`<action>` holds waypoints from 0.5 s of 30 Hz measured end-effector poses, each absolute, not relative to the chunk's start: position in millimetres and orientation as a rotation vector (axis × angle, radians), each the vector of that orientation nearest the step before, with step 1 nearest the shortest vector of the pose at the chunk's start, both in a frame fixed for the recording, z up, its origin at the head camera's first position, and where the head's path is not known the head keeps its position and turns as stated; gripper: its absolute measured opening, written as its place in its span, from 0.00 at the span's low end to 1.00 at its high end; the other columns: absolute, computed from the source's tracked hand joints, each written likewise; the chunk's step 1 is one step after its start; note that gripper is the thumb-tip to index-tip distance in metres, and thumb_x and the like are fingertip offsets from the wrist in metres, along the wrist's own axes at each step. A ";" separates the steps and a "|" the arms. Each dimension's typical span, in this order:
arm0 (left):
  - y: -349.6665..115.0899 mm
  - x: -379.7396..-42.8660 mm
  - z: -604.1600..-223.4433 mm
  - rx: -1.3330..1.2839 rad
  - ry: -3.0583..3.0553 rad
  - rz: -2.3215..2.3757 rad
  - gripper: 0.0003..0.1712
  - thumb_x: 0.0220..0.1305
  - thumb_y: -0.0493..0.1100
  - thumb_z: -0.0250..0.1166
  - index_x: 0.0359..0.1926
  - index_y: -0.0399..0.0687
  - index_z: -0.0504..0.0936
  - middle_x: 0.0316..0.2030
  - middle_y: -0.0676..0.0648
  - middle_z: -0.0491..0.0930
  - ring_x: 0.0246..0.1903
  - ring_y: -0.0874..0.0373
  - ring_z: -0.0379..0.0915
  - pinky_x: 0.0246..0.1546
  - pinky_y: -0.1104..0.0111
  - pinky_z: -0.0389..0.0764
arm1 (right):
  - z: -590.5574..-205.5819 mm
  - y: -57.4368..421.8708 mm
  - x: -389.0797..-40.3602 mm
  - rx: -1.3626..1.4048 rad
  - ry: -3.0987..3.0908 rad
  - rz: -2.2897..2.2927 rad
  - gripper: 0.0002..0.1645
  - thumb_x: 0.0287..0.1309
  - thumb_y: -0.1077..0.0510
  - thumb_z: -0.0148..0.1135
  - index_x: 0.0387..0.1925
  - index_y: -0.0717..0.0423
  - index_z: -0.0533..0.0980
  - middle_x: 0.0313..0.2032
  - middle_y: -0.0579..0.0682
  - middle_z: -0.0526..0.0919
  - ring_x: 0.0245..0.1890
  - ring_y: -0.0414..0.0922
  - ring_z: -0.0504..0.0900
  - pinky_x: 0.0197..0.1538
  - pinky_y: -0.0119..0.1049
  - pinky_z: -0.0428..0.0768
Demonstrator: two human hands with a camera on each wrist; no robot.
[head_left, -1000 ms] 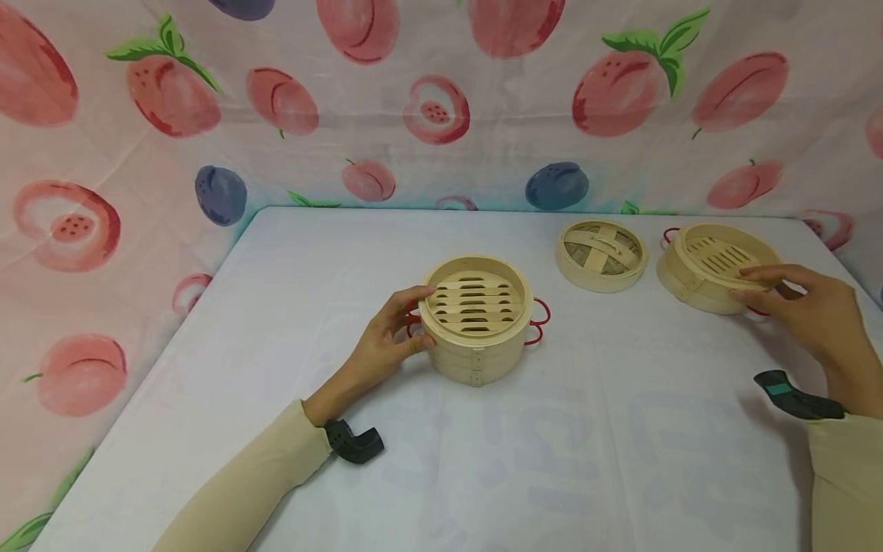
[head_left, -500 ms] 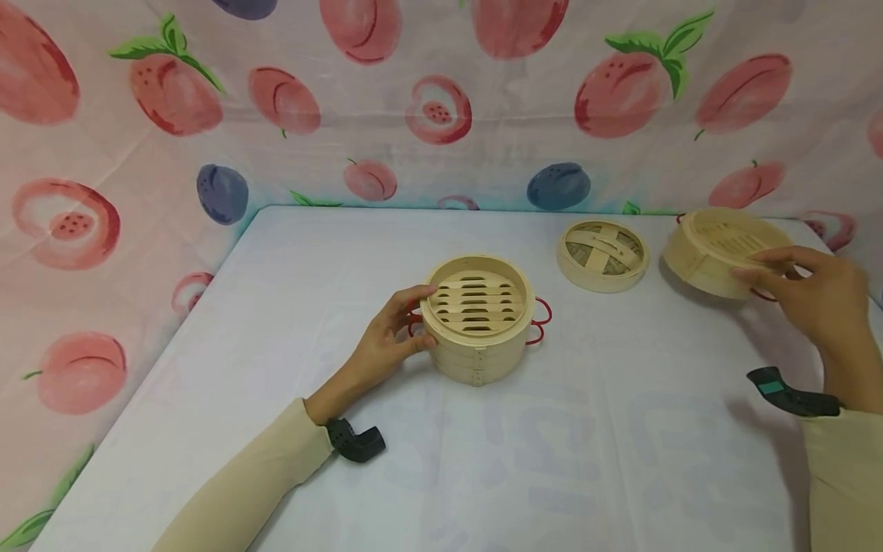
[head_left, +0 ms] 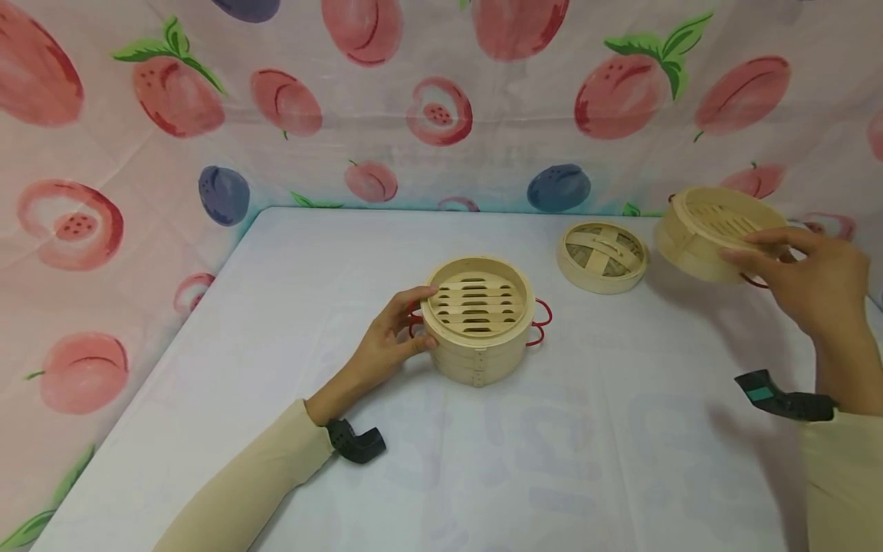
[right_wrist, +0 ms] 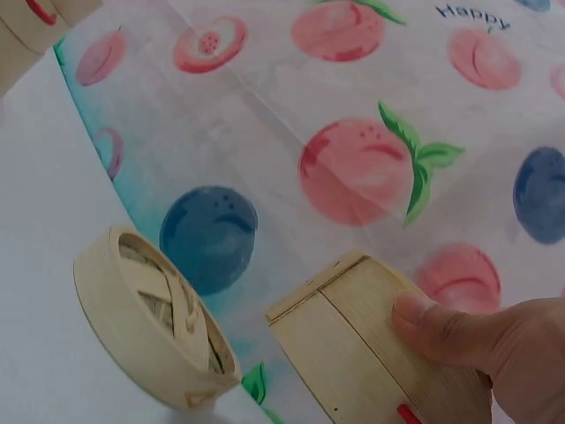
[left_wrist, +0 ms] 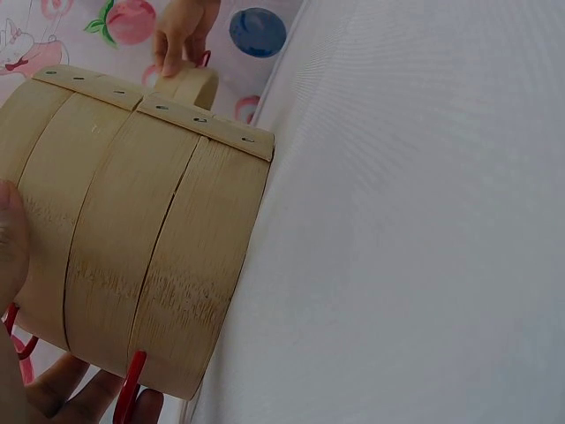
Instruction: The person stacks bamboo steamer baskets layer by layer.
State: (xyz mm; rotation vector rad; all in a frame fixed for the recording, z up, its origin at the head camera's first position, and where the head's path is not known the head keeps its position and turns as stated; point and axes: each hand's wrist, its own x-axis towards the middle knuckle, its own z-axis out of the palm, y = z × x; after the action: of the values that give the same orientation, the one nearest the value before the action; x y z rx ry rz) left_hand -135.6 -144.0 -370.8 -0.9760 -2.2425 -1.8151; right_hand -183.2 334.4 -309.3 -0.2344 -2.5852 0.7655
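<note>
Two stacked bamboo steamer baskets (head_left: 479, 356) with slatted floors and red side handles stand mid-table. My left hand (head_left: 379, 337) grips their left side, thumb at the front and fingers by the handles; the left wrist view shows the stacked walls (left_wrist: 132, 221) close up. At the right, my right hand (head_left: 814, 280) pinches another steamer basket (head_left: 697, 245) by its near rim, thumb on the outer wall. That basket (right_wrist: 353, 327) is raised off the table and tilted slightly. Between the two lies a woven bamboo lid (head_left: 602, 257) with a strap handle, face up.
A white cloth covers the table (head_left: 331, 261). Behind it and along the left hangs a fruit-print curtain (head_left: 503, 138), meeting the table's back edge. The lid sits just left of and below the raised basket. Black wrist mounts (head_left: 355, 442) project from both sleeves.
My right hand has lifted the single basket from the table, upward and then slightly left, its shadow now apart from it. The left hand and stacked baskets have stayed in place.
</note>
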 end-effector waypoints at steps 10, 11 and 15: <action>-144.6 -135.7 -371.8 -0.989 -2.236 -1.804 0.40 0.56 0.55 0.65 0.63 0.40 0.61 0.64 0.34 0.61 0.59 0.42 0.63 0.53 0.43 0.67 | -297.7 307.4 -180.2 -0.195 -2.592 0.862 0.31 0.58 0.46 0.65 0.51 0.68 0.77 0.55 0.68 0.74 0.62 0.60 0.63 0.60 0.58 0.62; -144.6 -135.8 -372.0 -0.990 -2.234 -1.808 0.40 0.56 0.54 0.65 0.63 0.40 0.61 0.64 0.34 0.61 0.59 0.42 0.63 0.53 0.43 0.67 | -296.9 305.5 -179.7 -0.189 -2.581 0.872 0.31 0.58 0.46 0.65 0.51 0.68 0.77 0.55 0.68 0.73 0.63 0.60 0.64 0.60 0.58 0.62; -144.3 -136.0 -372.2 -0.989 -2.233 -1.816 0.40 0.57 0.54 0.65 0.63 0.40 0.61 0.64 0.35 0.61 0.59 0.42 0.63 0.53 0.43 0.67 | -294.2 297.2 -177.4 -0.189 -2.526 0.926 0.30 0.57 0.46 0.67 0.52 0.66 0.77 0.55 0.60 0.76 0.62 0.53 0.65 0.62 0.55 0.61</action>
State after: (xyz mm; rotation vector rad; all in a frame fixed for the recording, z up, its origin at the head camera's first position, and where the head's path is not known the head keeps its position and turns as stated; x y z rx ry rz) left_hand -136.0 -144.3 -372.2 -0.9891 -2.2330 -1.8160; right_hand -177.4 297.2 -294.2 -0.1889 -2.5260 0.9262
